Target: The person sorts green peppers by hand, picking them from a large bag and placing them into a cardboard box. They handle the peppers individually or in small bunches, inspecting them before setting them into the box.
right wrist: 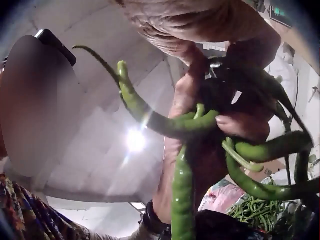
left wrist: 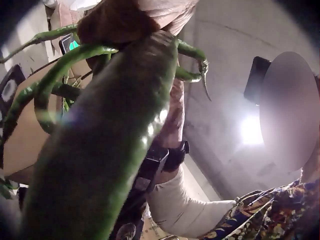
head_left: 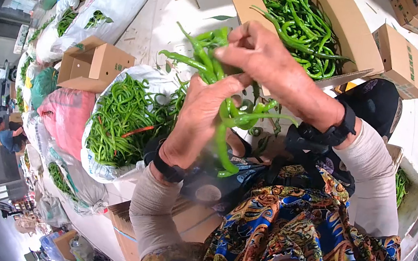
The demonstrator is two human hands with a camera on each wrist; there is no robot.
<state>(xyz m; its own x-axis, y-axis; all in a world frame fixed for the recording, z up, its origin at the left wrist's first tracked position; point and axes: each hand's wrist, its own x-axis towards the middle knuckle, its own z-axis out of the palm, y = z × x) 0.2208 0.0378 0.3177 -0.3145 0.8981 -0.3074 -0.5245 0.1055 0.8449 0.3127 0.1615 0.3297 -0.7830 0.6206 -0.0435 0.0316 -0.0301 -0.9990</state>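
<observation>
Several long green peppers [head_left: 207,63] are bunched in my left hand [head_left: 201,112], its fingers curled round them, and some hang below the palm. My right hand [head_left: 271,63] is just above, thumb and fingers bent together at the top of the bunch. In the right wrist view, curved peppers [right wrist: 182,125] stick out from the left hand [right wrist: 187,155], with the right hand [right wrist: 200,22] close over it. One large pepper [left wrist: 105,135] fills much of the left wrist view. Exactly which pepper the right fingertips touch is hidden.
A cardboard box [head_left: 358,31] of green peppers stands beyond the right hand. Left of the hands is an open white sack [head_left: 95,158] full of peppers, beside an open small box [head_left: 86,64]. A white crate [head_left: 415,183] lies by the right elbow.
</observation>
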